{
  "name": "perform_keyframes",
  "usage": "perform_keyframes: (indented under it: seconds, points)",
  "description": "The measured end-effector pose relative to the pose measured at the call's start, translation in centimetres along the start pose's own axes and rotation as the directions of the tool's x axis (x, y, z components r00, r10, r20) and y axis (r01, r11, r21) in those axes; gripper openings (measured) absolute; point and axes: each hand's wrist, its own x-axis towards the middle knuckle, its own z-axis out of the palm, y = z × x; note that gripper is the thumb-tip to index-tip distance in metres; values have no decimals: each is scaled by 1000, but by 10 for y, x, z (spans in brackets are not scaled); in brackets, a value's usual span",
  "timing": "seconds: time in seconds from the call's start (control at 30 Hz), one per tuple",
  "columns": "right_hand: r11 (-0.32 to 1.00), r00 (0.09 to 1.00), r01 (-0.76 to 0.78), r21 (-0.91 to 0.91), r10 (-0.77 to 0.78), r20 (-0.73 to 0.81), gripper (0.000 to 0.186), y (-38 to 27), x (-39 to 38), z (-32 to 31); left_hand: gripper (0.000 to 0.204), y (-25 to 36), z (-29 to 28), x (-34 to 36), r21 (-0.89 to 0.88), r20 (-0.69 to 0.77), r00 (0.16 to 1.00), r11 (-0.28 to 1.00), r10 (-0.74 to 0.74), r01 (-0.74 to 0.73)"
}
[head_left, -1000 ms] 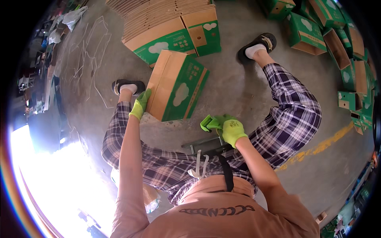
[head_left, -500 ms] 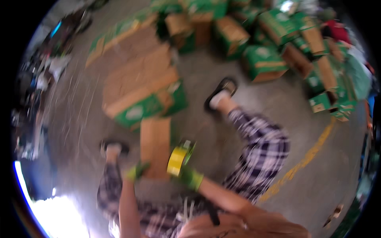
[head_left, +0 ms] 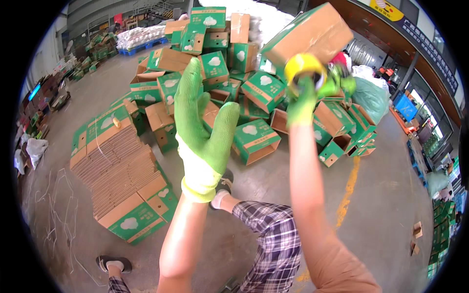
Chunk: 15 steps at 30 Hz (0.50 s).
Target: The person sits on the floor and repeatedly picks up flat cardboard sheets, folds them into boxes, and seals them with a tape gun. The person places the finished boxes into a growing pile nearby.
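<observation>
My left hand (head_left: 200, 127), in a green and pale yellow work glove, is raised in front of me. Its fingers stretch upward with the thumb apart, and nothing is in it. My right hand (head_left: 303, 100), gloved alike and blurred, grips a green tape dispenser (head_left: 338, 80) loaded with a roll of yellow tape (head_left: 305, 68). Just beyond the tape, a brown and green cardboard box (head_left: 312, 41) appears tilted above the pile, with clear tape along one face. Whether the box touches my right hand or dispenser, I cannot tell.
A heap of green and brown cartons (head_left: 256, 93) spreads ahead. To the left stands a stack of flattened cartons (head_left: 129, 171), with loose strapping (head_left: 66, 210) on the floor beside it. A yellow floor line (head_left: 348, 193) runs along the right. White sacks (head_left: 141, 38) lie on a blue pallet.
Both hands have risen from low near my legs, and the left has left the box it touched. A box is now high ahead. My view has tilted up toward the heap.
</observation>
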Motion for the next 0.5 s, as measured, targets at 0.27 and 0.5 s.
perform_keyframes:
  seconds: [0.27, 0.5]
  points:
    - [976, 958, -217, 25, 208, 196, 37, 117, -4, -2, 49, -97, -235, -169, 573, 160, 707, 648, -689, 502]
    - [639, 610, -744, -197, 769, 191, 60, 308, -207, -30, 83, -143, -561, -224, 532, -831, 548, 151, -98, 833]
